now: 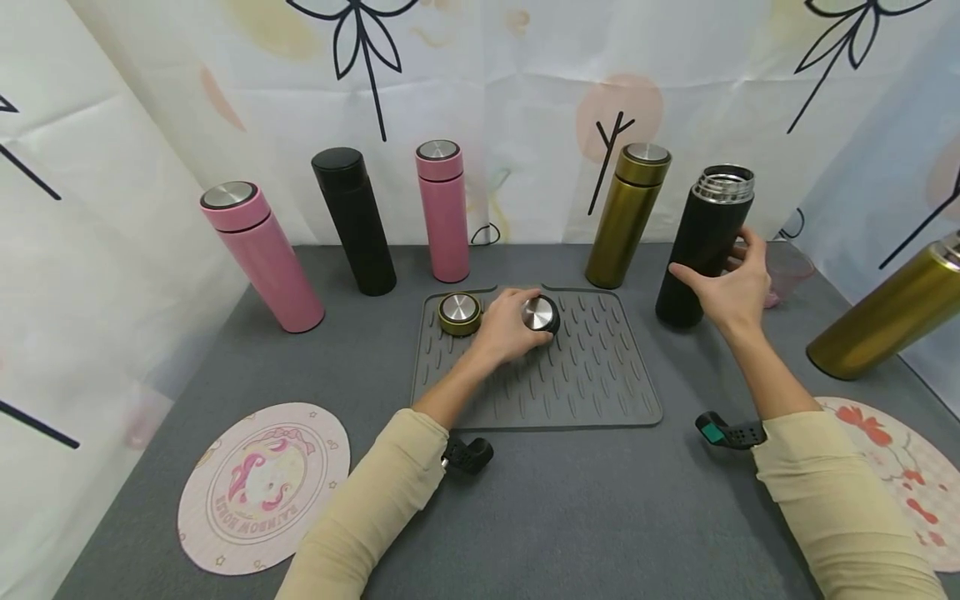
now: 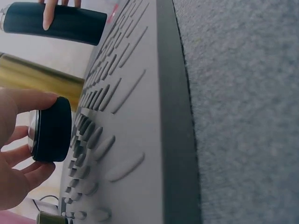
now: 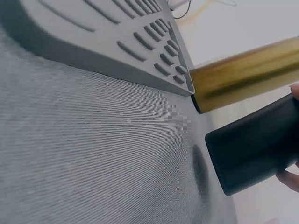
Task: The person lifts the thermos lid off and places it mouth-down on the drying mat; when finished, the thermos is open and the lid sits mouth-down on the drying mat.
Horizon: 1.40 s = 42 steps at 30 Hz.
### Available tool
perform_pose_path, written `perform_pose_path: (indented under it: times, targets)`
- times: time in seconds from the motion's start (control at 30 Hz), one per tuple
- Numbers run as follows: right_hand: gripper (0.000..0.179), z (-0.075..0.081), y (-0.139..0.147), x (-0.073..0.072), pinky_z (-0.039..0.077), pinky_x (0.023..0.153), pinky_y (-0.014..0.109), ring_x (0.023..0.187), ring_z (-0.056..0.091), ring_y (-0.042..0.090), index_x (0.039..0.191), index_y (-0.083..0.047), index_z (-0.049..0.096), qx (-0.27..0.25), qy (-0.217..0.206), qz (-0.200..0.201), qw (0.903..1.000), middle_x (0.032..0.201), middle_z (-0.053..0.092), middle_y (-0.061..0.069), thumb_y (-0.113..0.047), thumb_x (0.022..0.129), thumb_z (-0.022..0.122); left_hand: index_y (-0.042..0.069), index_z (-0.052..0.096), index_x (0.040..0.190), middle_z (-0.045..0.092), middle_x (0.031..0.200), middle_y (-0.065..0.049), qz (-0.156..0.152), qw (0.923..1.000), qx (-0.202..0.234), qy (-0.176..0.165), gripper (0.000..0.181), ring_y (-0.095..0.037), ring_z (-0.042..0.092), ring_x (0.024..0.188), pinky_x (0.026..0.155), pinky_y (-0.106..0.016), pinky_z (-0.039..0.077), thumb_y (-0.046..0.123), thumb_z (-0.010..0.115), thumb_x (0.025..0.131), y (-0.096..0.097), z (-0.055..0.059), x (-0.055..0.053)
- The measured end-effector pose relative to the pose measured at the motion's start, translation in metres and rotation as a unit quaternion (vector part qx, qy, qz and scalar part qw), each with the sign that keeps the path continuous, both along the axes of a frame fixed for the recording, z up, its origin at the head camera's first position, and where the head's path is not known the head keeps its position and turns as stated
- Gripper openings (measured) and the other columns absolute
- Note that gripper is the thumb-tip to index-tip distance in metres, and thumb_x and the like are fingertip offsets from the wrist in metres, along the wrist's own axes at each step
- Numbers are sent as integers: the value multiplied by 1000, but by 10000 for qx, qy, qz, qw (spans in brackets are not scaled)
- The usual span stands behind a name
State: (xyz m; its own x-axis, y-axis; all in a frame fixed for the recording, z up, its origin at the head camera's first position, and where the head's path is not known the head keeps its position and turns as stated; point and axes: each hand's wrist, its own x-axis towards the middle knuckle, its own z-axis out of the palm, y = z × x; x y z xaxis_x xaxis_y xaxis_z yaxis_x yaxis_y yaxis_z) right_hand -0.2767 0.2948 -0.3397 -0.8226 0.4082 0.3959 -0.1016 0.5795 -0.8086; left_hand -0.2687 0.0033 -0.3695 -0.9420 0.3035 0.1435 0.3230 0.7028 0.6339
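Observation:
My left hand (image 1: pixel 504 329) pinches a black bottle lid (image 1: pixel 540 314) with a silver top, between thumb and fingers. It holds this lid over the right-middle of a grey ridged mat (image 1: pixel 592 392). Just left of that hand, a gold lid (image 1: pixel 459 314) lies on the mat. My right hand (image 1: pixel 726 287) grips a black thermos bottle (image 1: pixel 701 229) around its body, to the right of the mat. The bottle is lidless, its steel neck bare and facing up. In the right wrist view its base (image 3: pixel 222 163) hangs over a shadow on the table.
Behind the mat stand a pink thermos (image 1: pixel 444 217), a black one (image 1: pixel 356 225) and a gold one (image 1: pixel 628 217). Another pink thermos (image 1: pixel 266 267) is at left, another gold one (image 1: pixel 885 308) at right. Round placemats (image 1: pixel 262 550) lie at both sides. A clear pinkish cup (image 1: pixel 787 271) sits behind my right hand.

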Motion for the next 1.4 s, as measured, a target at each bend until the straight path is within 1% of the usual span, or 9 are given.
perform_pose_path:
  times: [0.17,0.33,0.53,0.67,0.83,1.03,1.27,1.4]
  targets:
    - [86,-1,3,-11,43,93,40,114,52,28,144,-22,33,-108,-81,-142,9998,131,49,13,-32,74,81,9,51,138,48,137,-11,113,9999,-68,-52,66,-27,44,126,100,-40,38,25,79,80,2,-3,-5]
    - [85,-1,7,-19,43,96,40,117,50,27,145,-23,31,-252,-161,-179,9994,135,47,12,-33,75,79,9,51,138,48,137,-11,201,9997,-116,-106,66,-27,44,126,100,-40,39,25,79,80,3,-8,-10]
    - [85,-3,11,-28,41,94,30,115,49,20,144,-24,32,-430,-224,-440,9978,135,47,9,-36,75,79,9,53,136,49,136,-11,332,9990,-240,-158,64,-27,46,124,98,-39,40,27,78,80,5,-10,-15]
    - [84,-6,12,-34,41,92,27,113,49,17,144,-26,33,-535,-180,-571,9968,134,48,7,-37,74,79,9,53,136,49,136,-11,419,9985,-272,-210,63,-27,46,123,97,-39,41,27,78,80,6,-9,-16]
    - [84,-9,15,-41,41,94,27,113,52,18,143,-28,33,-608,-72,-568,9965,133,49,7,-36,74,80,10,54,136,49,136,-12,471,9980,-363,-193,62,-28,46,123,97,-39,41,29,77,81,7,-11,-18]
    - [85,-15,17,-46,41,96,28,114,52,20,143,-27,32,-516,-27,-507,9974,134,49,9,-34,74,81,11,54,136,48,137,-12,521,9978,-351,-209,62,-28,47,123,96,-40,42,31,76,82,9,-11,-18]
    - [82,-20,18,-48,39,100,30,119,51,20,143,-27,32,-645,92,-389,9971,137,47,8,-29,77,79,11,52,137,47,137,-12,545,9979,-259,-228,63,-27,48,121,94,-39,43,31,76,82,9,-11,-19]
    - [82,-19,19,-48,37,102,31,122,48,20,145,-28,30,-702,51,-337,9969,139,45,7,-31,78,78,10,52,137,47,136,-12,541,9980,-242,-220,63,-26,49,119,93,-38,44,31,76,83,8,-11,-20]
